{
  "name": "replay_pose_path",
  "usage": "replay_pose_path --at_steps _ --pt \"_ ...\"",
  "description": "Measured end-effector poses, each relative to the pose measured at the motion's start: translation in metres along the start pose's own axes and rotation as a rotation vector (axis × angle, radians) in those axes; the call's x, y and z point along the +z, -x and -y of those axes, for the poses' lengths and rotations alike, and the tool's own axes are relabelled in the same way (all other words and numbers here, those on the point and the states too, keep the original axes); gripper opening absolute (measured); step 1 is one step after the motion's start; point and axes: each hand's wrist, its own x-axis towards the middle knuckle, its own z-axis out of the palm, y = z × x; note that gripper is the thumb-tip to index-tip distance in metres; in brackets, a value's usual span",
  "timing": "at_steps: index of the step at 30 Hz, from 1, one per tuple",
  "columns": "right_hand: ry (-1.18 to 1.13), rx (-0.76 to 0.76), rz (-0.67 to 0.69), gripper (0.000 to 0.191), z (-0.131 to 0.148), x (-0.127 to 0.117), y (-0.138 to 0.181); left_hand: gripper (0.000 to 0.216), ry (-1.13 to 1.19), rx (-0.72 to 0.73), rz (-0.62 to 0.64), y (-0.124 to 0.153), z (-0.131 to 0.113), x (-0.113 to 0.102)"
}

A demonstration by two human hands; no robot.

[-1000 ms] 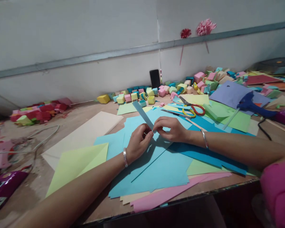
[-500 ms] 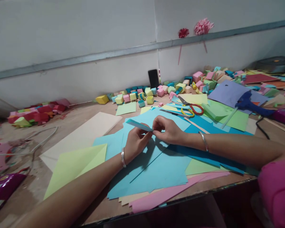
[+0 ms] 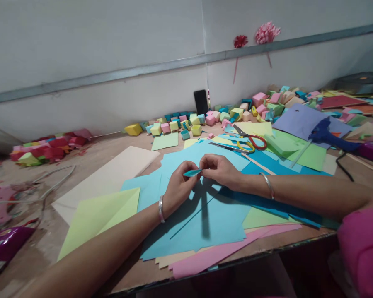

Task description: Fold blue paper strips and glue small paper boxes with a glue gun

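A narrow folded strip of light blue paper (image 3: 192, 172) is pinched between both hands, above a spread of blue sheets. My left hand (image 3: 180, 182) grips it with thumb and fingers from the left. At its right end, the fingertips of my right hand (image 3: 219, 169) close on the paper; the exact fold there is too small to make out. Light blue paper sheets (image 3: 217, 223) lie under both hands, with a hand shadow across them. Just beyond my right hand rest scissors with red and yellow handles (image 3: 257, 142).
Small paper cubes (image 3: 165, 128) line the wall, around an upright black phone (image 3: 200, 102). A blue glue gun (image 3: 332, 138) lies at the right. Green paper (image 3: 102, 215) and a cream sheet (image 3: 112, 178) lie left. A purple device (image 3: 9, 248) sits at the left edge.
The blue paper strip has swung round, its long free end no longer reaching up to the left, and now looks much shorter. Both hands stay nearly in place, still pinching.
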Motion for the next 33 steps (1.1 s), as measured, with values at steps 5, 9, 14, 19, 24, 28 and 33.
replay_pose_path --at_steps 5,9,14,19,24,28,33 --pt "-0.067 -0.030 0.014 0.008 0.000 0.001 0.000 0.014 0.065 0.011 0.001 0.002 -0.008 0.002" --pt "-0.182 0.046 0.033 0.012 -0.002 0.002 0.000 0.011 0.056 -0.026 -0.015 0.002 -0.011 0.003" --pt "-0.234 0.110 0.027 0.014 -0.001 0.001 -0.002 0.005 0.023 -0.040 -0.044 -0.002 -0.007 0.000" --pt "-0.259 0.131 0.043 0.013 -0.001 -0.002 -0.005 0.004 0.083 -0.068 -0.012 -0.002 -0.009 0.001" --pt "-0.235 0.215 0.090 0.012 -0.001 -0.007 -0.007 0.005 0.139 -0.156 0.015 -0.001 -0.007 0.001" --pt "-0.115 0.136 0.164 0.014 -0.002 -0.010 -0.009 0.012 0.264 -0.261 0.014 -0.003 -0.003 -0.001" --pt "0.079 -0.157 0.153 0.017 -0.009 -0.011 -0.009 0.015 0.413 -0.333 -0.045 -0.005 -0.010 -0.003"
